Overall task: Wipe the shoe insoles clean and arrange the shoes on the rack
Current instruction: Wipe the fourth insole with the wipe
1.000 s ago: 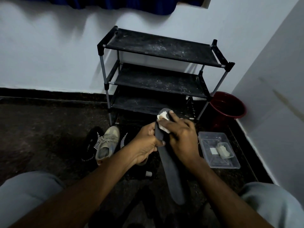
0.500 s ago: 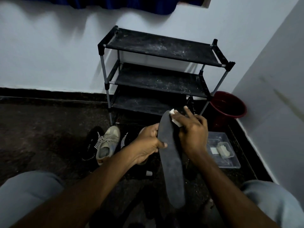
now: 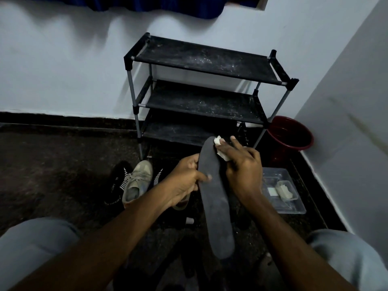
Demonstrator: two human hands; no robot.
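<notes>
A long dark insole (image 3: 216,202) is held upright in front of me, its toe end pointing at the rack. My left hand (image 3: 186,179) grips its left edge near the middle, thumb across the face. My right hand (image 3: 241,166) holds a crumpled white wipe (image 3: 220,148) against the insole's upper right edge. A black three-shelf shoe rack (image 3: 201,99) stands against the wall with bare shelves. On the floor left of my hands lie a beige sneaker (image 3: 138,181) and a black shoe with white stripes (image 3: 117,183).
A dark red bucket (image 3: 290,135) sits in the corner right of the rack. A clear plastic tray (image 3: 283,192) with a small container of wipes lies on the floor at the right. My knees frame the bottom corners. The right wall is close.
The insole has turned from edge-on to show its broad face. My right hand with the wipe slid from the face to the upper right edge near the toe.
</notes>
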